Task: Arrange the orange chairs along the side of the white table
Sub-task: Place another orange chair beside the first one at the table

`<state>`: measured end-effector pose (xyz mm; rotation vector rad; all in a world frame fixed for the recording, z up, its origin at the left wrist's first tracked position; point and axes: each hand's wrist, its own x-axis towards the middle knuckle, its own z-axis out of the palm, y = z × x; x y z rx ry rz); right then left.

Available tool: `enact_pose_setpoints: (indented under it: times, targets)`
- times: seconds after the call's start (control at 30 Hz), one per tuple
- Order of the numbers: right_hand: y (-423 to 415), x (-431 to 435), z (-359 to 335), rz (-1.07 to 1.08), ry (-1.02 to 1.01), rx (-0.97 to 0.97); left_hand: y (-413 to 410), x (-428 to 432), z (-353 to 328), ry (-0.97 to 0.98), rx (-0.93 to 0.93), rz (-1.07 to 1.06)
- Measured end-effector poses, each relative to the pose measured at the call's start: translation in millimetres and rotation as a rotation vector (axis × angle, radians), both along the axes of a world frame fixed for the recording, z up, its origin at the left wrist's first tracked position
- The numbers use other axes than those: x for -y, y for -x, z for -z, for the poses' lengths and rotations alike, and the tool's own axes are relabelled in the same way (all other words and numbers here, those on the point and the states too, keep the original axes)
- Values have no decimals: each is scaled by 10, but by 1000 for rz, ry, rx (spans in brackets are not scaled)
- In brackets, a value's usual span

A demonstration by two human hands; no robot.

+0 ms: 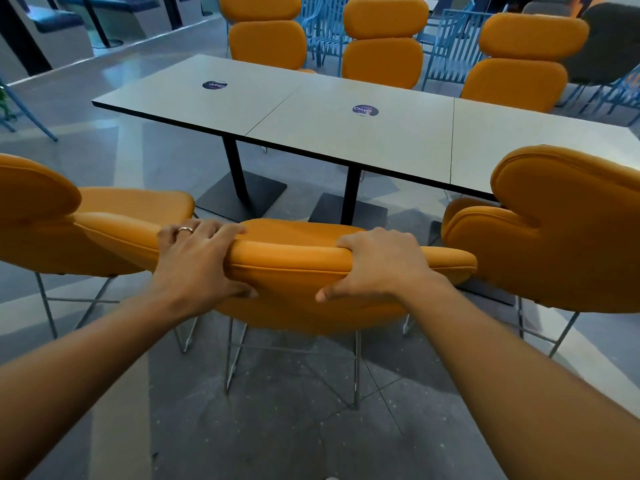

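Both hands, left (197,258) and right (377,268), grasp the top edge of the middle chair (291,268), orange and padded, between two chairs, facing the table (346,133), bare floor between.

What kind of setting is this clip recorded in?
Probably a cafeteria or shared seating area in a public building: a long white table built from joined sections bearing round stickers, matching orange chairs on both sides, and blue metal chairs behind.
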<state>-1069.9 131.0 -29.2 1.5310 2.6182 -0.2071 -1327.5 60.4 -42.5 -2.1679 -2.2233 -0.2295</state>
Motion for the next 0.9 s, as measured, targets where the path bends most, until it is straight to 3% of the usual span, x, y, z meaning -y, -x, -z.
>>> enact_pose_setpoints:
  times: [0.13,0.33,0.9]
  targets:
    - [64,-18,30,85,-45,69,244,33,72,-23,-27,32]
    - [50,135,74,188,-186,12,298,36,139,-109,15,96]
    - [387,382,47,301,-201,-35,750,-153,155,-123,44,266]
